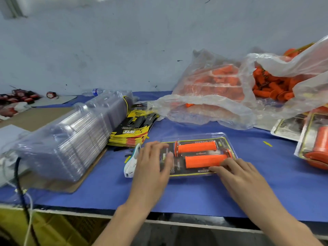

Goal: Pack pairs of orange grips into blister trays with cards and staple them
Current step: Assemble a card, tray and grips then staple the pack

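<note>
Left hand [152,162], fingers straight, presses the left end of the tray [221,137]; right hand [237,173], fingers extended, presses its near rim — neither grasps. It holds two grips [197,147] and a card [179,170], on the table [195,197] toward the front edge. Best to press evenly, rims aligned, before taking the stapler [130,166] — just left.

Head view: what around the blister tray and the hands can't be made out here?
All in the head view:
1. White tool: partly behind the left hand; its type is unclear.
2. Card print: too small and blurred to read.
3. Staples in the blister tray: too small to tell whether any are in.
4. Tray's near right corner: under the right hand.
5. Finished packs: cut off by the right edge.
</note>
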`<state>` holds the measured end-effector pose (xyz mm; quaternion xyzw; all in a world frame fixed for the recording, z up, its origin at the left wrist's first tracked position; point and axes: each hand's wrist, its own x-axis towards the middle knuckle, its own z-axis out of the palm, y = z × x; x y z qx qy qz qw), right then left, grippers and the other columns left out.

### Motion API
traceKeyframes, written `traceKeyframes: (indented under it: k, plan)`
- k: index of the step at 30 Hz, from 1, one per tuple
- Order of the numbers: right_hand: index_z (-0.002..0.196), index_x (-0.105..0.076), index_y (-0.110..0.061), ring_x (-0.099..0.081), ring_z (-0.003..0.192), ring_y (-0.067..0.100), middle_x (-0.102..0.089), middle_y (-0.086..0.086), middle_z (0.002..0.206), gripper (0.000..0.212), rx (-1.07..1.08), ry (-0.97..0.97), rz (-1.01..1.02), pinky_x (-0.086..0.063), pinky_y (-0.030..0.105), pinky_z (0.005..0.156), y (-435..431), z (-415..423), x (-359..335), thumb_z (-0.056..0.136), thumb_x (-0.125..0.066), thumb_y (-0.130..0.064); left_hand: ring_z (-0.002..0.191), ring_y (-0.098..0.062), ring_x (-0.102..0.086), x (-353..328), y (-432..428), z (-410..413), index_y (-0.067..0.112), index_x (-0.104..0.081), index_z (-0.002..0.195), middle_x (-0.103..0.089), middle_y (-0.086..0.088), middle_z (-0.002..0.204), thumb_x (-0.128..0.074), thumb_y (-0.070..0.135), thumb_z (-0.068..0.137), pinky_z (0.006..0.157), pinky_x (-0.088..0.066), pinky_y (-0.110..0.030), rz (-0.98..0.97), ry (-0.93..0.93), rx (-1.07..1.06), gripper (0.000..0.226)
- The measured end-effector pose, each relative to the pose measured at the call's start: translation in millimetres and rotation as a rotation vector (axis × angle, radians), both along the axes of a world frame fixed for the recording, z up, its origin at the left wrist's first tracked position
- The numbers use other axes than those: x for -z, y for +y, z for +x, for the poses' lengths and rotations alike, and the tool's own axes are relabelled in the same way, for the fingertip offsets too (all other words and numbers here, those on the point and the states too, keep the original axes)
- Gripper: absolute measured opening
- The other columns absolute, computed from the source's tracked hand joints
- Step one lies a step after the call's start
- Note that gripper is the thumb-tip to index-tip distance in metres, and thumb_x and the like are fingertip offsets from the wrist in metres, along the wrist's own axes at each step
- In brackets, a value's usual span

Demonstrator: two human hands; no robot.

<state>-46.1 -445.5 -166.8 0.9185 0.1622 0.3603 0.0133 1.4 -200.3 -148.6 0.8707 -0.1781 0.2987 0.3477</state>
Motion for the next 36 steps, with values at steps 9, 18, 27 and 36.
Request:
traceKeyframes:
  k: [9, 18, 27, 36]
  plan:
    - [0.102, -0.074, -0.018, -0.06, 0.069, 0.028, -0.064, 0.002, 0.088, 0.075, -0.057, 0.09, 0.064, -0.053, 0.038, 0.056, -4, 2, -8, 0.034, -0.084, 0.012, 0.084, -0.021, -0.053, 18, -44, 12, 0.028, -0.059, 0.102, -0.054, 0.004, 0.095, -0.069, 0.016, 0.08, 0.072, -0.044, -0.034, 0.605, -0.228, 0.035, 0.027]
    - [0.095, -0.067, -0.024, -0.046, 0.072, 0.018, -0.059, -0.007, 0.09, 0.036, -0.063, 0.059, 0.088, -0.04, 0.028, 0.065, -19, 13, 3, 0.071, -0.083, -0.003, 0.08, -0.017, -0.051, 16, -42, 12, 0.026, -0.058, 0.089, -0.055, 0.009, 0.088, -0.061, 0.026, 0.094, 0.07, -0.045, -0.032, 0.526, -0.221, 0.104, 0.006]
    - [0.096, -0.062, -0.023, -0.047, 0.072, 0.023, -0.057, -0.002, 0.09, 0.013, -0.084, -0.052, 0.087, -0.041, 0.035, 0.069, -14, 7, 5, 0.099, -0.05, -0.028, 0.079, -0.017, -0.051, 7, -32, 8, 0.023, -0.058, 0.086, -0.055, 0.008, 0.087, -0.064, 0.028, 0.092, 0.069, -0.045, -0.032, 0.474, -0.199, 0.13, 0.01]
    - [0.08, -0.065, -0.018, -0.058, 0.073, 0.028, -0.058, -0.001, 0.081, 0.02, -0.022, -0.095, 0.088, -0.039, 0.033, 0.078, -40, 6, 0, 0.089, -0.056, -0.034, 0.08, -0.018, -0.054, 3, -20, 5, 0.02, -0.061, 0.084, -0.058, 0.008, 0.087, -0.06, 0.03, 0.091, 0.068, -0.044, -0.032, 0.479, -0.138, 0.141, 0.011]
